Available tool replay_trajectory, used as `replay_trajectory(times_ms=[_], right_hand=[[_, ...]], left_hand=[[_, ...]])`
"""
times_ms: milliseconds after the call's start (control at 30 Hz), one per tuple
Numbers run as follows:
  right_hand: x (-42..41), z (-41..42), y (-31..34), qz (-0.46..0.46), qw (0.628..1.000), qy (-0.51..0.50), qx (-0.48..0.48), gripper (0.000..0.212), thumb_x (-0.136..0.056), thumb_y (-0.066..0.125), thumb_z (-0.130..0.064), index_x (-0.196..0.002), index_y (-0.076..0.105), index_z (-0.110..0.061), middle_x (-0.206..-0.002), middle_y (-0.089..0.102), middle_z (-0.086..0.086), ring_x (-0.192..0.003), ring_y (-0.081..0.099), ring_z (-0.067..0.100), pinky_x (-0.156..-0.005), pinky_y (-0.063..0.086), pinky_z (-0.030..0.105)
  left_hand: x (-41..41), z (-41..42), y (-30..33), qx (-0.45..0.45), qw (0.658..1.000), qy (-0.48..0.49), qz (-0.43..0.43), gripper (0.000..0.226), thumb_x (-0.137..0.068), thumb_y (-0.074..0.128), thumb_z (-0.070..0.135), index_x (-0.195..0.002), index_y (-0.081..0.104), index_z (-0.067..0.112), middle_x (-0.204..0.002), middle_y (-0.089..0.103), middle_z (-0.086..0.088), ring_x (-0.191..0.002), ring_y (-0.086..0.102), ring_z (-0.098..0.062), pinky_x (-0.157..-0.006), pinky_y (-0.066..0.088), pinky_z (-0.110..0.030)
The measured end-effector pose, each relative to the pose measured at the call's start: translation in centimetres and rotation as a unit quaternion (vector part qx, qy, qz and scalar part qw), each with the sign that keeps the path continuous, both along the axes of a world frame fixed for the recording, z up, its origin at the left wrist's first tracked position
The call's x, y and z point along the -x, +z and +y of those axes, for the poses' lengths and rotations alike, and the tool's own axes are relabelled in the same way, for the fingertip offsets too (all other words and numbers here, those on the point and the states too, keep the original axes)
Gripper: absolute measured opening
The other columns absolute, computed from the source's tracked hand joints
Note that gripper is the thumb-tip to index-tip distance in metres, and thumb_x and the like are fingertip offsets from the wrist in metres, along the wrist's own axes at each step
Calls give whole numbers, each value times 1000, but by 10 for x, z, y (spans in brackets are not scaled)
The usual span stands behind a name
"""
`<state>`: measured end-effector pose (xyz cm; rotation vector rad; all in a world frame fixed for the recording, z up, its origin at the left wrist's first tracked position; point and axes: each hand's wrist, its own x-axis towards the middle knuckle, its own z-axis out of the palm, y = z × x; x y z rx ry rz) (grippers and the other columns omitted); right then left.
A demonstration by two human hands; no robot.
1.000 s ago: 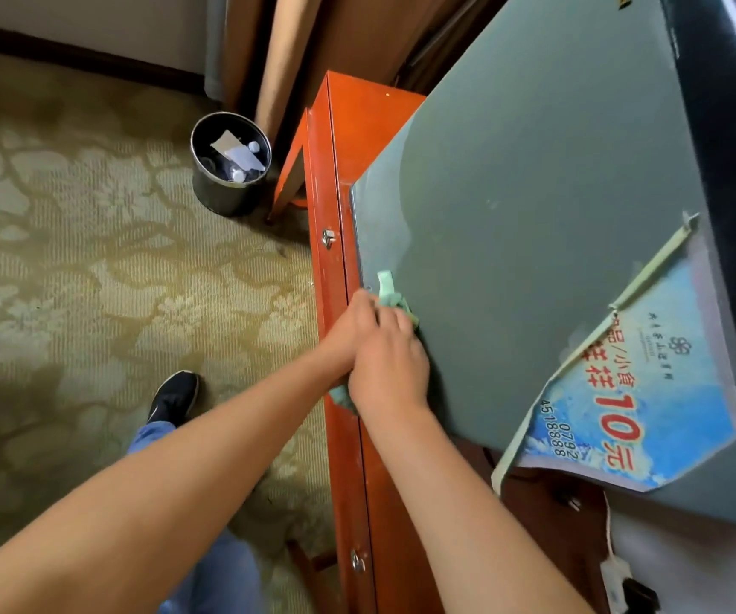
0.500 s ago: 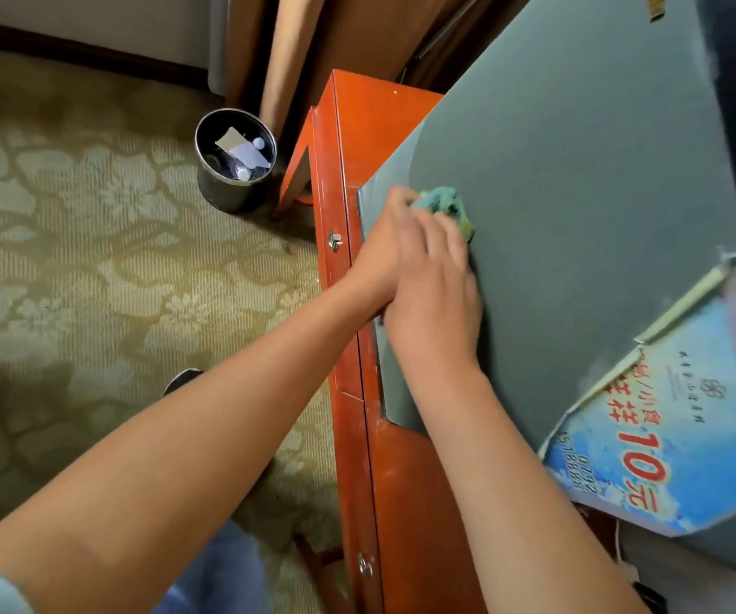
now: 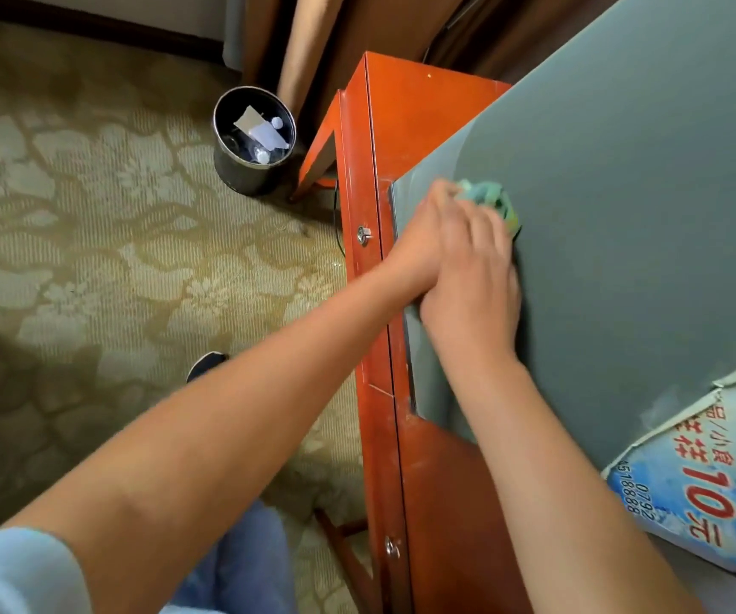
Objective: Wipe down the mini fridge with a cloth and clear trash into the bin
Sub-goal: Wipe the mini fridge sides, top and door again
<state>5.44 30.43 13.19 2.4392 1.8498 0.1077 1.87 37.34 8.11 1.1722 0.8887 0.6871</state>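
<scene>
The grey mini fridge [image 3: 623,192] fills the right side, seen from above on an orange wooden cabinet [image 3: 406,117]. A bunched green cloth [image 3: 488,198] lies on the fridge's grey surface near its left edge. My right hand [image 3: 472,277] presses on the cloth with fingers spread over it. My left hand [image 3: 419,241] sits tight against the right one, at the fridge's left edge, fingers on the cloth; its grip is partly hidden. A round black bin [image 3: 254,141] with paper and small trash inside stands on the carpet at the cabinet's far left corner.
A blue paper sticker [image 3: 703,480] with red print is peeling off the fridge at lower right. Patterned beige carpet [image 3: 91,259] covers the floor on the left. My dark shoe [image 3: 206,363] and blue trouser leg [image 3: 242,565] are below. Brown curtains [image 3: 313,37] hang behind the bin.
Both hands slid the cloth away from me along the fridge's left edge, then held about the same spot over the last half second.
</scene>
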Motion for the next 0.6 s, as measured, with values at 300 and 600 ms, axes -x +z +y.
replay_trajectory(times_ms=[300,600], right_hand=[[2,-69,-84,27,979,-31,198,71,-81,59,-3,-147,44,-23,-150,46,-4,-146,30,18,-113,39,33],[1,-51,-75,22,982,-17,185,71,-81,59,-2,-148,46,-20,-148,49,1,-143,36,23,-112,42,38]], left_hand=[[4,-90,-100,168,984,-39,37,28,-97,58,5,-110,34,9,-105,43,-10,-95,44,-14,-92,42,-33],[5,-70,-85,162,987,15,-12,22,-95,54,0,-85,44,17,-84,52,8,-73,48,5,-70,42,-15]])
